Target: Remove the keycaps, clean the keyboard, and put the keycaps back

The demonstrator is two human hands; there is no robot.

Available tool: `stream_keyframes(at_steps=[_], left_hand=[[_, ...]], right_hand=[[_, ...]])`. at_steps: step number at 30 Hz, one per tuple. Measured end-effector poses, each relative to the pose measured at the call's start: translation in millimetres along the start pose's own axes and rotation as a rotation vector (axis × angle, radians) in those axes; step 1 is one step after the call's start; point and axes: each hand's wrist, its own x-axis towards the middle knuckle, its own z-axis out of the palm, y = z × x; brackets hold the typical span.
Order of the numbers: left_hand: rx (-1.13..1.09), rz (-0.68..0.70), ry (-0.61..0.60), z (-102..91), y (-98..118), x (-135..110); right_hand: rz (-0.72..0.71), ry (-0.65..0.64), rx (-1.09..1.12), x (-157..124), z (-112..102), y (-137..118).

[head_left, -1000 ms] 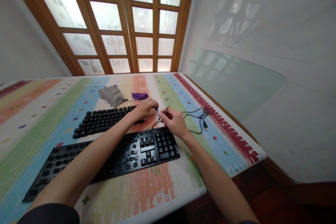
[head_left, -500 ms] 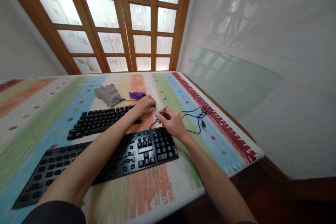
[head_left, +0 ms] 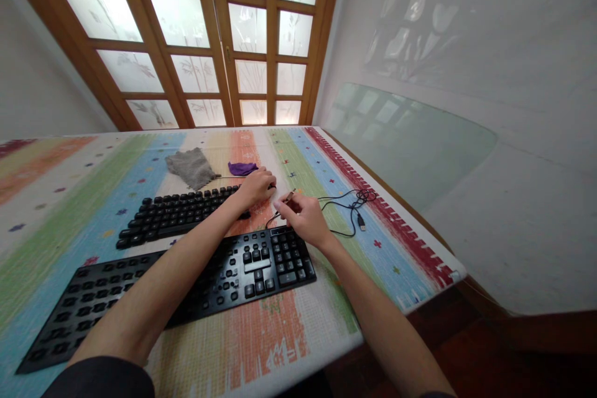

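Observation:
Two black keyboards lie on a striped tablecloth: a large one (head_left: 186, 280) nearest me and a smaller one (head_left: 175, 212) behind it. My left hand (head_left: 255, 186) rests closed over the right end of the smaller keyboard. My right hand (head_left: 301, 216) is just behind the large keyboard's right end, its fingers pinched on a thin black cable (head_left: 342, 204). That cable runs right to a loose tangle, with a USB plug (head_left: 360, 221) lying on the cloth.
A grey cloth (head_left: 191, 166) and a small purple cloth (head_left: 242, 168) lie behind the smaller keyboard. The table's right edge (head_left: 405, 224) drops to a dark floor. Wooden framed glass doors stand beyond the far edge.
Both hands have stayed almost in place on the keyboard end and the cable. The view has shifted slightly, so everything sits a little further left and higher.

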Motion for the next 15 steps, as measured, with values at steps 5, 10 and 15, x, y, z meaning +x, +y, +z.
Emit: stream_keyframes(at_steps=[5, 10, 15], left_hand=[[0.005, 0.006, 0.016, 2.6, -2, 1], [-0.003, 0.011, 0.039, 0.6, -1, -4], [-0.055, 0.028, 0.113, -8.1, 4, -22]], right_hand=[[0.003, 0.003, -0.027, 0, 0, 2], [-0.004, 0.002, -0.040, 0, 1, 5], [0.012, 0.004, -0.015, 0, 2, 8]])
